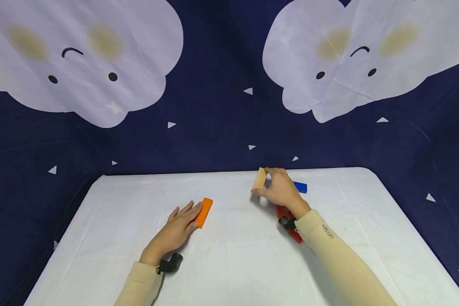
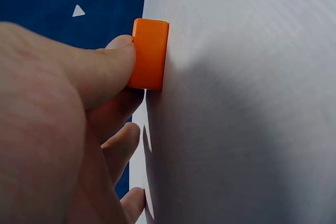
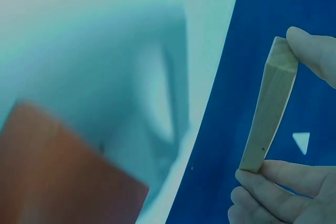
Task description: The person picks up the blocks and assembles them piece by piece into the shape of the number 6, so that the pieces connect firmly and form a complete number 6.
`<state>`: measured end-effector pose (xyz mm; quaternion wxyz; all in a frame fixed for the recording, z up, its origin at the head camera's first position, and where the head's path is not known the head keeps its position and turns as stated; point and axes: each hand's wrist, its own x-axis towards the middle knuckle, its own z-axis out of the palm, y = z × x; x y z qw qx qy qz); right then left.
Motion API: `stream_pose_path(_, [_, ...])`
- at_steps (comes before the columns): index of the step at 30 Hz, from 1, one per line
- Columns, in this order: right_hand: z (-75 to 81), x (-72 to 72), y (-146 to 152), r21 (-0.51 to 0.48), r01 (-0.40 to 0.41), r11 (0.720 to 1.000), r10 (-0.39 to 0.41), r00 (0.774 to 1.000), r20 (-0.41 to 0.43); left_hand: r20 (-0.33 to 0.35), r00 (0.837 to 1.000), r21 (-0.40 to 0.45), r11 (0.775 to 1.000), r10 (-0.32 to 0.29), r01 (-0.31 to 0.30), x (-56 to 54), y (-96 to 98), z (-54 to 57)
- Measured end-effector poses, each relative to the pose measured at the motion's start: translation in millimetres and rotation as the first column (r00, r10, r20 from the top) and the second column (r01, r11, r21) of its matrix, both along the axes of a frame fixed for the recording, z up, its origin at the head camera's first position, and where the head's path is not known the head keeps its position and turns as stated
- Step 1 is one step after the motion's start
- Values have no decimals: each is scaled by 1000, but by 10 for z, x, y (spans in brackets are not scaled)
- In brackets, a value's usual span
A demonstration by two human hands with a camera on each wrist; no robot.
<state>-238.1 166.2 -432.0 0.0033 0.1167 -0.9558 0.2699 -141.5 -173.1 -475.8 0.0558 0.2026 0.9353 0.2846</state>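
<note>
My left hand (image 1: 177, 229) holds an orange block (image 1: 204, 213) on the white tabletop. The left wrist view shows the thumb against the left side of the orange block (image 2: 150, 53), a finger partly hidden behind it and the other fingers spread below. My right hand (image 1: 280, 189) pinches a plain wooden block (image 1: 259, 178) by its two ends, above the far edge of the table. In the right wrist view the thumb is at the top end of the wooden block (image 3: 270, 106) and the fingertips are at the bottom end.
A blue block (image 1: 300, 187) lies just right of my right hand. Red blocks (image 1: 296, 236) lie beneath the right wrist, partly covered by it. Behind the white table (image 1: 229, 263) hangs a dark blue cloth (image 1: 214, 140) with clouds and small white triangles.
</note>
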Motion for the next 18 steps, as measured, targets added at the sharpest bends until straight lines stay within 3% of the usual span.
stream_pose_path(18, [-109, 55, -503, 1, -36, 999, 36, 998, -53, 1, 1000, -4, 1000, -4, 4, 0, -6, 0])
